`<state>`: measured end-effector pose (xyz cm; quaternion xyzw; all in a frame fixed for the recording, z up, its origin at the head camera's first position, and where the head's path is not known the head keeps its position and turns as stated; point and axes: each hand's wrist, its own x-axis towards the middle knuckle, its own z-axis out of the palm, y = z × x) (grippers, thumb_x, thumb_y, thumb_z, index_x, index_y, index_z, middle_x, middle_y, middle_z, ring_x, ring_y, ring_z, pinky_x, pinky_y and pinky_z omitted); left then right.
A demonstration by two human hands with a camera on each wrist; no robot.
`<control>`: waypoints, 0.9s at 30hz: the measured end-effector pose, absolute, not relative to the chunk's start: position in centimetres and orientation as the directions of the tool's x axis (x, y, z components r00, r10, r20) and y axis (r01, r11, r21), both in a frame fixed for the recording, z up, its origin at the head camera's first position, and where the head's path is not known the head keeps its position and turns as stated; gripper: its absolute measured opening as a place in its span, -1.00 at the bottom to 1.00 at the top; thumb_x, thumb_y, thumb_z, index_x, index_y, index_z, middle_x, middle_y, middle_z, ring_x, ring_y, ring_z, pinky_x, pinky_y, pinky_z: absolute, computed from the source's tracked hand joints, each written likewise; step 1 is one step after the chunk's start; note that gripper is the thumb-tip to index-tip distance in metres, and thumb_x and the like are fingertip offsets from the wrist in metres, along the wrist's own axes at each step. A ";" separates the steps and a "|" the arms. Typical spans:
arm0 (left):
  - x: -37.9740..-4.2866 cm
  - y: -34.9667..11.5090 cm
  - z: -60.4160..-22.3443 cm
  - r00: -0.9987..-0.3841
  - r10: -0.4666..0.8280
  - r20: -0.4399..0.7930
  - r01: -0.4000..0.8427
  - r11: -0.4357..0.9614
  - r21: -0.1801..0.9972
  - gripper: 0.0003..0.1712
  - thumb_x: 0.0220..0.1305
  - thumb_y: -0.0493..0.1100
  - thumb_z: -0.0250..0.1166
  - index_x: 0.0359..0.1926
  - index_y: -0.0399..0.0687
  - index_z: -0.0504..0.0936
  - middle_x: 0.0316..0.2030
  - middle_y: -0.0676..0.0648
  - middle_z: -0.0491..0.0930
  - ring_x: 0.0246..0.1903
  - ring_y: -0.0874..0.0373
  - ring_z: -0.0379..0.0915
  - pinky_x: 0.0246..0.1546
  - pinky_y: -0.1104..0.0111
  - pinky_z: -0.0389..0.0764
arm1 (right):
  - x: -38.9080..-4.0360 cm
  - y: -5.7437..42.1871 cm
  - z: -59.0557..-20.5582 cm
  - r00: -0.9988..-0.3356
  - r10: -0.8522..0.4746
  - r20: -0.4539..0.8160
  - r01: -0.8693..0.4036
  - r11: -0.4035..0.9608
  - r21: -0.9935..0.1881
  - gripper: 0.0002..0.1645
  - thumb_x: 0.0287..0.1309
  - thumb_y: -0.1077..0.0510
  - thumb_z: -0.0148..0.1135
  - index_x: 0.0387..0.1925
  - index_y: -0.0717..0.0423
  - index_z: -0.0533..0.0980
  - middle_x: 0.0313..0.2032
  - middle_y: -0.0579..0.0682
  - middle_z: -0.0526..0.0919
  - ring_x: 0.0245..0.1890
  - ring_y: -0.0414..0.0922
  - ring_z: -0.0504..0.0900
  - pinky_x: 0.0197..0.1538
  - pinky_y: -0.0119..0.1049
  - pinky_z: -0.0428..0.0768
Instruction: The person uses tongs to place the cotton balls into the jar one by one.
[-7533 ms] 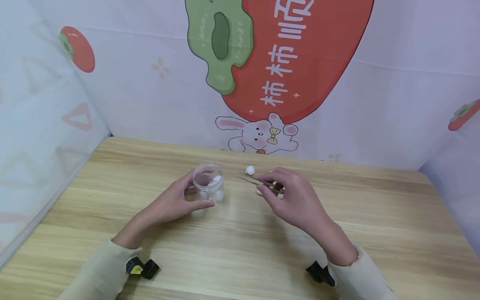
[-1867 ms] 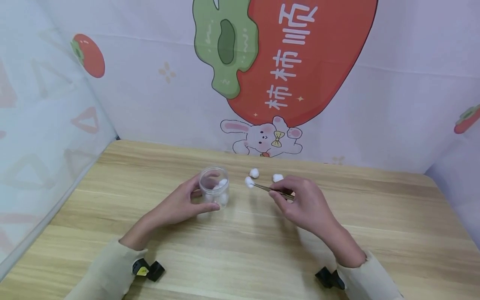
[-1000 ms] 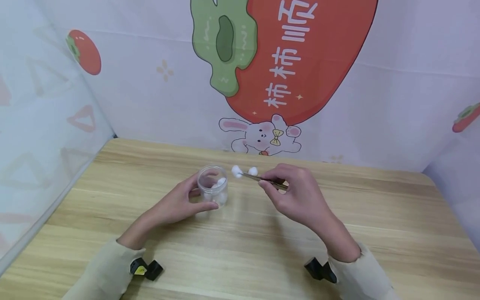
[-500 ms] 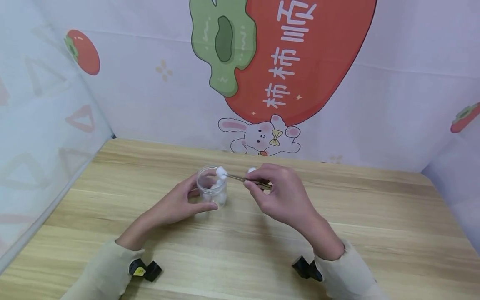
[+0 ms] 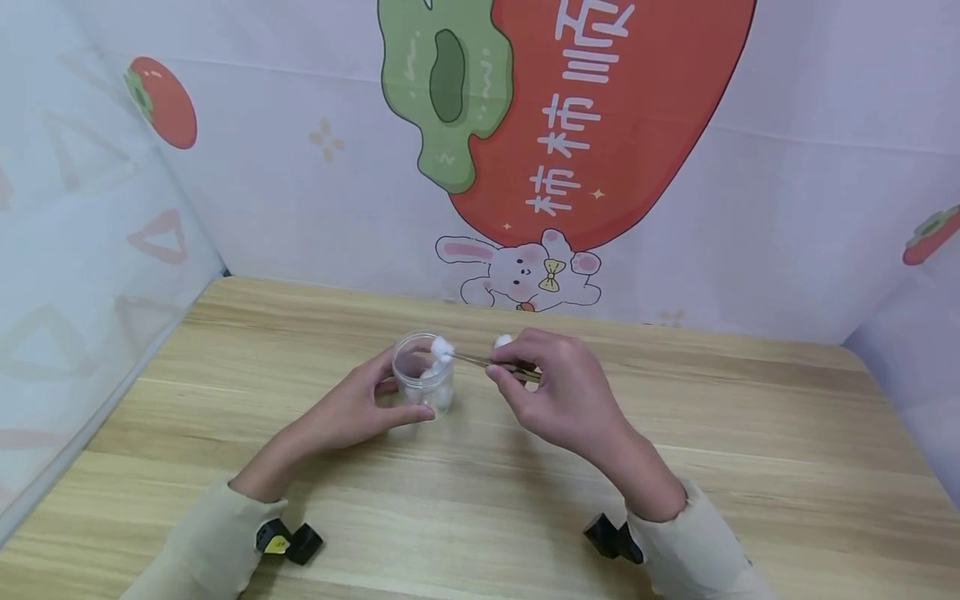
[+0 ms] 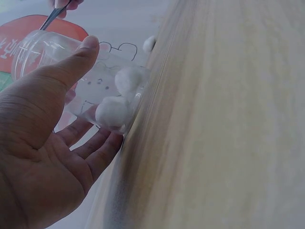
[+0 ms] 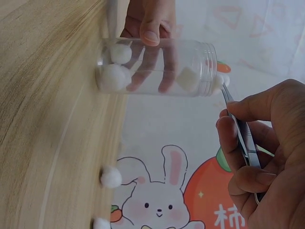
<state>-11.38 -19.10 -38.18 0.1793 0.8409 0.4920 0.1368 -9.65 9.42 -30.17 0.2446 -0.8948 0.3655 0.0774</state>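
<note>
My left hand [image 5: 356,408] grips a clear plastic jar [image 5: 426,395] that stands upright on the wooden table, fingers behind it and thumb in front. Inside the jar, white cotton balls [image 6: 113,110] lie at the bottom, and another white piece [image 7: 188,79] shows higher up. My right hand [image 5: 566,400] pinches metal tweezers [image 7: 243,136] between thumb and fingers. At their tips a cotton ball [image 5: 442,347] sits right at the jar's open mouth, over the right side of the rim.
On the table to the right of the jar lies a loose cotton ball [image 5: 502,340], partly behind my right hand. A second one [image 7: 101,223] shows at the lower edge of the right wrist view. A printed cloth [image 5: 300,208] hangs behind the table.
The tweezers, bare 7.5 seconds ago, have taken a cotton ball. My right hand has carried it left from above the table to the jar's mouth. The left hand keeps its hold on the jar.
</note>
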 end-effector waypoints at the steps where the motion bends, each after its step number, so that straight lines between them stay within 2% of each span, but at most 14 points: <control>1: -11.4 -19.1 -38.2 -0.899 0.434 -0.054 0.167 0.454 0.875 -0.13 0.19 0.16 0.60 0.44 0.46 0.35 0.29 0.09 0.58 0.39 0.02 0.54 0.48 0.04 0.56 | -9.6 9.4 -30.2 -0.868 -0.382 0.316 -0.494 0.615 -0.614 -0.91 0.25 0.17 0.51 -0.21 -0.01 0.81 -0.35 -0.21 0.75 -0.34 -0.32 0.65 -0.27 -0.33 0.74; 4: -11.3 -19.2 -38.2 -0.900 0.433 -0.053 0.167 0.454 0.875 -0.09 0.19 0.17 0.60 0.47 0.47 0.33 0.31 0.07 0.57 0.39 0.01 0.55 0.46 0.05 0.58 | -9.6 9.3 -30.3 -0.870 -0.385 0.308 -0.492 0.625 -0.606 -0.91 0.25 0.16 0.50 -0.21 -0.02 0.81 -0.35 -0.21 0.74 -0.35 -0.31 0.63 -0.28 -0.35 0.71; 10: -11.3 -19.3 -38.3 -0.902 0.428 -0.055 0.170 0.471 0.866 -0.02 0.18 0.21 0.59 0.53 0.51 0.26 0.40 0.06 0.51 0.43 -0.03 0.51 0.47 0.04 0.57 | -9.5 9.1 -30.3 -0.870 -0.396 0.294 -0.491 0.644 -0.586 -0.90 0.26 0.16 0.49 -0.18 -0.02 0.81 -0.34 -0.21 0.73 -0.35 -0.30 0.61 -0.29 -0.27 0.72; 15: -11.2 -19.3 -38.2 -0.904 0.423 -0.060 0.164 0.473 0.866 -0.03 0.19 0.20 0.59 0.52 0.48 0.28 0.37 0.05 0.53 0.42 -0.04 0.51 0.47 0.03 0.56 | -9.5 9.3 -30.2 -0.868 -0.395 0.301 -0.496 0.651 -0.575 -0.87 0.25 0.15 0.50 -0.17 -0.02 0.81 -0.34 -0.20 0.74 -0.35 -0.29 0.62 -0.29 -0.38 0.65; 21: -11.2 -19.3 -38.2 -0.906 0.419 -0.067 0.158 0.480 0.863 -0.03 0.19 0.21 0.59 0.52 0.46 0.28 0.36 0.03 0.54 0.42 -0.06 0.51 0.46 0.03 0.57 | -9.5 9.8 -30.2 -0.875 -0.382 0.297 -0.483 0.652 -0.585 -0.84 0.27 0.15 0.49 -0.12 -0.04 0.81 -0.30 -0.19 0.77 -0.32 -0.29 0.65 -0.24 -0.31 0.71; 27: -11.4 -19.2 -38.4 -0.901 0.429 -0.063 0.155 0.455 0.877 -0.06 0.18 0.19 0.59 0.50 0.46 0.31 0.36 0.04 0.53 0.41 -0.03 0.53 0.47 0.05 0.57 | -9.7 10.6 -30.4 -0.880 -0.358 0.312 -0.474 0.643 -0.601 -0.84 0.26 0.18 0.49 -0.13 -0.04 0.81 -0.31 -0.19 0.77 -0.34 -0.29 0.62 -0.21 -0.32 0.71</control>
